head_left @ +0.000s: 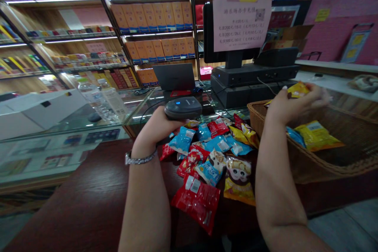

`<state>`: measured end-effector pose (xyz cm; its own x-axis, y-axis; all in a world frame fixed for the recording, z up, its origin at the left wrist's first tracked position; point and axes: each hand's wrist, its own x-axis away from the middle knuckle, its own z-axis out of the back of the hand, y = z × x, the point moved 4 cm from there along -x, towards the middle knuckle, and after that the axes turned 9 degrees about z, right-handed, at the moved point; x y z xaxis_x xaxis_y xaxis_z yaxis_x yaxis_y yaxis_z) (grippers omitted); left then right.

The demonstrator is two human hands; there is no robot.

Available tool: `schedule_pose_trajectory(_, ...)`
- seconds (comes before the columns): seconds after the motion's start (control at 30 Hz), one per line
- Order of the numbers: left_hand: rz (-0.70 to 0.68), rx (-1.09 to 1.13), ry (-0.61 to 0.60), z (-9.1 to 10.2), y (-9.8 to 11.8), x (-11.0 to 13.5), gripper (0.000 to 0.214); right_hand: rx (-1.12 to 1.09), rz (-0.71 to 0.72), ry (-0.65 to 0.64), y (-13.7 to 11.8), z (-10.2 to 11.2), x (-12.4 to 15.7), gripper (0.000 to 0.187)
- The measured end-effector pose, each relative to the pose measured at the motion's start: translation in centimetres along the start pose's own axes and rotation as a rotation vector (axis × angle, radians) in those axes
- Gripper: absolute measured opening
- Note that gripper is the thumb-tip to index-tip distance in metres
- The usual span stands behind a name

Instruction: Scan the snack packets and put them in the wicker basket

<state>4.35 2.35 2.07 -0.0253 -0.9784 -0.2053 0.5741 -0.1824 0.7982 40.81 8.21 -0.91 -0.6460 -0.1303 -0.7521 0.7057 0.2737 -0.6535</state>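
Note:
My left hand [161, 128] is wrapped round a dark barcode scanner [183, 108] with a lit blue spot, held above the snack bags. Over the near left rim of a wicker basket [310, 161], my right hand [291, 100] grips a small yellow snack bag [298, 89]; its far fingers are blurred. Inside the basket lie another yellow bag [317, 136] and a blue bag [295, 137]. Between my arms is a pile of snack bags, among them a red bag [196, 201], a blue and white bag [211, 167] and a yellow bag with a cartoon face [239, 179].
Behind the pile stands a register screen [208, 33] with a pink paper sign [242, 23] on it. A laptop [174, 76] sits on the glass counter. Clear bottles [96, 98] and a white box [38, 112] are at left. Stocked shelves line the back.

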Motion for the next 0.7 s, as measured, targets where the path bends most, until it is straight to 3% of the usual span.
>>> schedule_pose_trajectory(0.13,0.001,-0.040,0.016,-0.1,-0.1,-0.2,0.016,0.120,-0.109,0.064,-0.3,0.5,0.6,0.043)
schedule_pose_trajectory(0.23,-0.001,-0.039,0.015,-0.1,-0.3,-0.3,0.016,0.081,-0.040,0.033,-1.1,-0.5,0.6,0.043)
schedule_pose_trajectory(0.3,-0.011,-0.030,0.020,0.0,-0.4,-0.3,0.016,-0.044,0.037,-0.078,-1.5,-2.0,0.7,0.037)
schedule_pose_trajectory(0.4,-0.013,-0.019,0.052,0.2,-0.7,-0.3,0.016,-0.339,0.047,-0.463,-2.3,-5.6,2.4,0.024)
schedule_pose_trajectory(0.5,0.017,-0.022,0.087,0.5,-0.8,-0.1,0.016,-0.516,-0.028,-0.883,-4.1,-8.5,6.2,0.027)
schedule_pose_trajectory(0.7,0.061,-0.006,0.117,1.4,-1.3,0.3,0.019,-0.333,0.095,-1.563,-8.8,-10.1,15.8,0.020)
